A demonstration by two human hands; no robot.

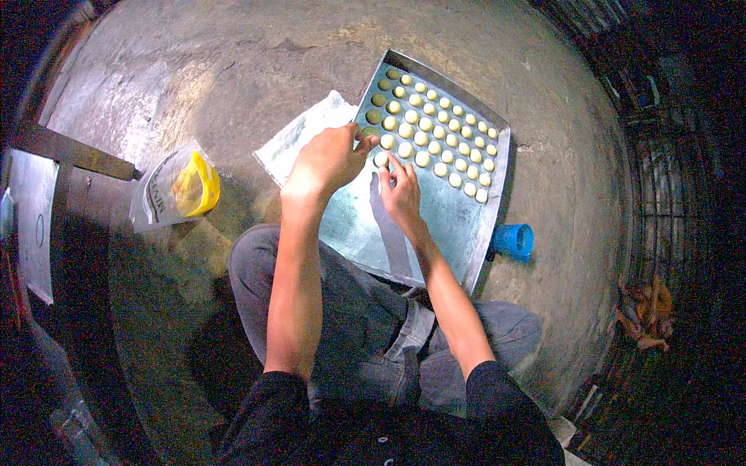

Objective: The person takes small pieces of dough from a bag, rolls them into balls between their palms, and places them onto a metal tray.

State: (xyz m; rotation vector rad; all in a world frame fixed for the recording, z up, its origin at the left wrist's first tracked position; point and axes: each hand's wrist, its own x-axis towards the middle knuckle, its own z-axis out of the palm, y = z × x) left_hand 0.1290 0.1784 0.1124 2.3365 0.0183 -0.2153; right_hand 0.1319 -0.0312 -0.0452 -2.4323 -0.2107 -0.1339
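Rows of small pale dough balls (421, 138) cover the far part of a shallow metal baking tray (350, 225) in front of my crossed legs. My left hand (330, 159) reaches over the tray's left edge, its fingers bent round a shaded dough ball (368, 133) at the end of the left row. My right hand (400, 193) pinches another dough ball (381, 159) at the near end of the adjoining row, with thumb and fingertips on it. The palms of both hands are hidden.
A white sheet (291, 144) lies partly under the tray's left side. To the left stands a clear plastic bag (159, 194) with something yellow (198, 186) inside. A blue cup (514, 241) lies by the tray's right side. Wooden furniture (74, 151) borders the far left.
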